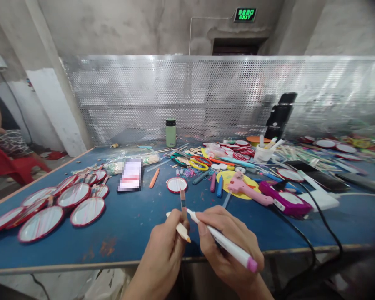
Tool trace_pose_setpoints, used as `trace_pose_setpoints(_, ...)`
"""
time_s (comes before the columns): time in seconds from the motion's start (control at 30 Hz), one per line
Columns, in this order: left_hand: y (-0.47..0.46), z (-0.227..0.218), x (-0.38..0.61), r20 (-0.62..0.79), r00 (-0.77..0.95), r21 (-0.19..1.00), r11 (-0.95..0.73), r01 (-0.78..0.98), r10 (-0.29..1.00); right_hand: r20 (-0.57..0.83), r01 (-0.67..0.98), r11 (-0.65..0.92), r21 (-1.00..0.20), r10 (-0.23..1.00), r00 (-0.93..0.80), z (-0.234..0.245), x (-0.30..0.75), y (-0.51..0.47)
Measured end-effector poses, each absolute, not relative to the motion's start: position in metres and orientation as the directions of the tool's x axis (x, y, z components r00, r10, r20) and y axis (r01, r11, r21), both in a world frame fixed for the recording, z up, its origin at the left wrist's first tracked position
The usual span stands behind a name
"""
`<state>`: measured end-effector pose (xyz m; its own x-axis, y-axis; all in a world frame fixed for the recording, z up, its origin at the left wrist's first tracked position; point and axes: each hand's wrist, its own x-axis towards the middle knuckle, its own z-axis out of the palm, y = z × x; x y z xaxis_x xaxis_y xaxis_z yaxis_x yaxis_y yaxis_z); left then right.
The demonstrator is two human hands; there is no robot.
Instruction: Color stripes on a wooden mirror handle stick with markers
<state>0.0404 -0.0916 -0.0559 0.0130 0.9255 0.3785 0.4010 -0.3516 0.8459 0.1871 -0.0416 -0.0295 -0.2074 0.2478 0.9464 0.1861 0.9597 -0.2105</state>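
Observation:
My left hand (165, 250) is closed round a thin wooden stick (183, 203) that points up and away, and a pale marker cap with an orange tip (181, 229) is held in the same fingers. My right hand (228, 246) grips a white marker (225, 243) with a pink end. Its tip meets the stick near my left fingers. Both hands hover at the near edge of the blue table (128, 225).
Several red-rimmed round discs (87, 210) lie at the left. A phone (130, 175), an orange marker (154, 178), a pink glue gun (248, 189), a magenta device (286, 202) with black cables, a green bottle (171, 133) and craft clutter fill the table. A person sits far left.

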Motion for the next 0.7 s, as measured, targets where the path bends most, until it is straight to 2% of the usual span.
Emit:
trace_pose_setpoints(0.37, -0.0912, -0.0572, 0.0402, 0.365, 0.016, 0.851, -0.340, 0.401, 0.931, 0.949, 0.202, 0.957, -0.209, 0.248, -0.194, -0.0307, 0.1865, -0.0421)
trace_pose_setpoints(0.7, -0.0918, -0.0586, 0.0405, 0.387, 0.019, 0.843, -0.362, 0.397, 0.922, 0.940, 0.188, 0.964, -0.187, 0.231, -0.251, -0.0287, 0.1877, -0.0426)
